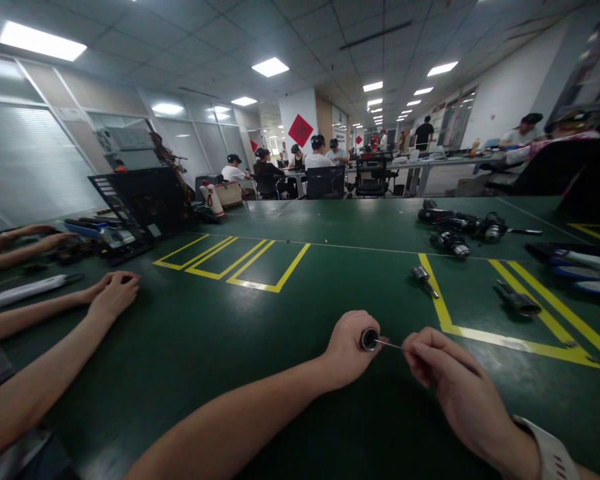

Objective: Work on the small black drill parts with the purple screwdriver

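Observation:
My left hand is wrapped round a dark metal socket, whose round open end points toward me. Most of its body is hidden inside my fist. Between the fingertips of my right hand is a thin metal pick, its far end reaching the socket's mouth. How deep the tip goes, I cannot tell. Beyond my right hand, a small metal chuck-like part with a shank lies on the green table. A larger socket-like piece lies farther right, by yellow tape.
Dark power-tool parts lie at the back right, near blue-and-white tools. On the left are another person's clasped hands, a white handheld tool and a black open case. Yellow tape marks the tabletop.

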`<control>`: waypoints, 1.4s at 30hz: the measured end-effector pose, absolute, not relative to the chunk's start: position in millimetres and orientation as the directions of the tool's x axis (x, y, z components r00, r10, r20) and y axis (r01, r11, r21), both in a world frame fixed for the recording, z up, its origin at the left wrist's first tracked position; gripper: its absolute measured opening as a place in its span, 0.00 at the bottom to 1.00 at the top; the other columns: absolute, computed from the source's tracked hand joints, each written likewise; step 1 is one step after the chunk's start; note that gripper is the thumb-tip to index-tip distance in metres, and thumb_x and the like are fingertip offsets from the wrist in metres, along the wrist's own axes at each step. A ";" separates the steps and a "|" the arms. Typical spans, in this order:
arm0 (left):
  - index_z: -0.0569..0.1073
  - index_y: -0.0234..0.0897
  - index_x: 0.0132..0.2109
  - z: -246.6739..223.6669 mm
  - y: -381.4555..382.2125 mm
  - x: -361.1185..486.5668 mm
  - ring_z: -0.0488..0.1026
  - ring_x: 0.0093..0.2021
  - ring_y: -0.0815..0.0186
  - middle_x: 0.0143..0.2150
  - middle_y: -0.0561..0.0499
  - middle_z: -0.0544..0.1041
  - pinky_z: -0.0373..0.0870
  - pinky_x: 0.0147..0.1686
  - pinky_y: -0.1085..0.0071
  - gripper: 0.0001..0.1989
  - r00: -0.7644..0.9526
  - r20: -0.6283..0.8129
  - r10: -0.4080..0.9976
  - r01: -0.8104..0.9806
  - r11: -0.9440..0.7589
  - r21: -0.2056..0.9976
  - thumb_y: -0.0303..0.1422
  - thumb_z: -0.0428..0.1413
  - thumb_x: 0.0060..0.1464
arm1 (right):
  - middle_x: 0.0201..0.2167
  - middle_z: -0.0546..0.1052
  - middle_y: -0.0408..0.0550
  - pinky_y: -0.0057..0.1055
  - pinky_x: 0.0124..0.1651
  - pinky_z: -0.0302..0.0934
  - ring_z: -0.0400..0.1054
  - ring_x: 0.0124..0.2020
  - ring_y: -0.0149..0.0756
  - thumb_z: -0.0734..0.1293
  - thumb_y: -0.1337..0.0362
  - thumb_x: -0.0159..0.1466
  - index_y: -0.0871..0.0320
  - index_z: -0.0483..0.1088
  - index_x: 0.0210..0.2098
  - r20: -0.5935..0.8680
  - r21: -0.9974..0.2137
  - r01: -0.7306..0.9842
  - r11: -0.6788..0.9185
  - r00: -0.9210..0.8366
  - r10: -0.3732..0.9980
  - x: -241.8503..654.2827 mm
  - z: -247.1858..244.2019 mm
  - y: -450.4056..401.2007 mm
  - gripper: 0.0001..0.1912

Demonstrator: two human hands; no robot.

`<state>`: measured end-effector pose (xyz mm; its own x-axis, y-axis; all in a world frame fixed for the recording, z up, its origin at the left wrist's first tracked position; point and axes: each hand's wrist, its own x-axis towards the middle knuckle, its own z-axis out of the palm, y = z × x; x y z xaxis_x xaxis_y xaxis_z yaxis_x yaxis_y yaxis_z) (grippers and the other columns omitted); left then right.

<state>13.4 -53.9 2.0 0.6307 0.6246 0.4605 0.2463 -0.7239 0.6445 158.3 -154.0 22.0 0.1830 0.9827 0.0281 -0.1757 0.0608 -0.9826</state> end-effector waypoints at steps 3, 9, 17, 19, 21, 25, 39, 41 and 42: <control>0.65 0.35 0.26 2.6 -52.8 13.7 0.64 0.28 0.70 0.26 0.55 0.67 0.61 0.33 0.73 0.08 0.633 0.444 0.635 0.233 -0.702 0.673 0.29 0.57 0.49 | 0.22 0.67 0.42 0.28 0.24 0.53 0.57 0.23 0.31 0.66 0.58 0.57 0.56 0.68 0.22 -0.053 -0.950 -0.311 0.007 0.186 0.981 156.5 23.2 -153.1 0.11; 0.66 0.35 0.26 3.3 -53.1 15.2 0.64 0.28 0.70 0.26 0.55 0.67 0.61 0.32 0.73 0.08 0.607 0.416 0.677 0.336 -0.693 0.637 0.30 0.57 0.50 | 0.24 0.67 0.42 0.30 0.27 0.53 0.58 0.26 0.33 0.64 0.56 0.60 0.55 0.69 0.24 0.075 -0.993 -0.072 0.093 0.213 0.974 158.5 19.4 -155.4 0.12; 0.66 0.35 0.26 4.3 -56.9 12.8 0.65 0.30 0.70 0.26 0.55 0.67 0.60 0.34 0.72 0.08 0.634 0.447 0.631 0.317 -0.739 0.594 0.29 0.56 0.51 | 0.22 0.67 0.41 0.30 0.26 0.53 0.58 0.24 0.32 0.65 0.58 0.58 0.56 0.69 0.22 0.024 -0.986 -0.156 0.055 0.192 0.981 157.7 20.3 -156.8 0.12; 0.66 0.35 0.27 4.8 -56.6 12.5 0.65 0.29 0.70 0.26 0.55 0.68 0.61 0.33 0.72 0.08 0.640 0.452 0.622 0.278 -0.735 0.618 0.30 0.56 0.51 | 0.21 0.67 0.41 0.29 0.26 0.53 0.58 0.24 0.32 0.66 0.58 0.57 0.56 0.68 0.21 -0.054 -0.957 -0.292 0.004 0.192 0.980 156.7 22.1 -155.4 0.11; 0.66 0.35 0.27 5.2 -55.8 13.0 0.65 0.29 0.70 0.26 0.54 0.68 0.61 0.33 0.72 0.07 0.644 0.445 0.622 0.259 -0.725 0.638 0.30 0.56 0.51 | 0.21 0.67 0.42 0.30 0.25 0.53 0.58 0.24 0.32 0.66 0.58 0.56 0.56 0.68 0.21 -0.107 -0.928 -0.371 -0.033 0.178 0.978 156.0 23.1 -154.3 0.11; 0.66 0.35 0.26 5.1 -54.0 15.0 0.64 0.28 0.70 0.26 0.54 0.67 0.61 0.31 0.73 0.08 0.619 0.433 0.655 0.290 -0.703 0.649 0.30 0.56 0.50 | 0.23 0.68 0.42 0.30 0.27 0.54 0.58 0.26 0.33 0.65 0.58 0.58 0.55 0.69 0.23 -0.027 -0.957 -0.289 0.037 0.216 0.976 156.2 19.8 -155.0 0.11; 0.65 0.35 0.25 5.5 -55.3 13.5 0.64 0.27 0.70 0.25 0.55 0.67 0.61 0.31 0.73 0.09 0.608 0.471 0.639 0.250 -0.717 0.651 0.31 0.56 0.50 | 0.22 0.68 0.43 0.30 0.27 0.54 0.58 0.25 0.34 0.66 0.58 0.56 0.56 0.69 0.21 -0.085 -0.940 -0.342 -0.007 0.213 0.973 153.3 27.1 -157.5 0.11; 0.65 0.35 0.26 5.8 -55.0 13.8 0.64 0.27 0.70 0.25 0.55 0.67 0.61 0.31 0.73 0.09 0.616 0.464 0.636 0.239 -0.712 0.660 0.31 0.56 0.50 | 0.22 0.68 0.43 0.31 0.27 0.55 0.58 0.25 0.34 0.66 0.58 0.57 0.56 0.69 0.21 -0.087 -0.928 -0.374 -0.002 0.212 0.973 152.6 26.4 -157.5 0.11; 0.65 0.35 0.25 5.8 -54.8 14.1 0.63 0.27 0.70 0.25 0.55 0.67 0.61 0.31 0.73 0.09 0.615 0.461 0.640 0.244 -0.710 0.660 0.32 0.56 0.51 | 0.22 0.68 0.43 0.31 0.27 0.55 0.58 0.25 0.34 0.66 0.58 0.57 0.56 0.69 0.22 -0.075 -0.930 -0.368 0.011 0.218 0.973 152.6 24.9 -157.9 0.11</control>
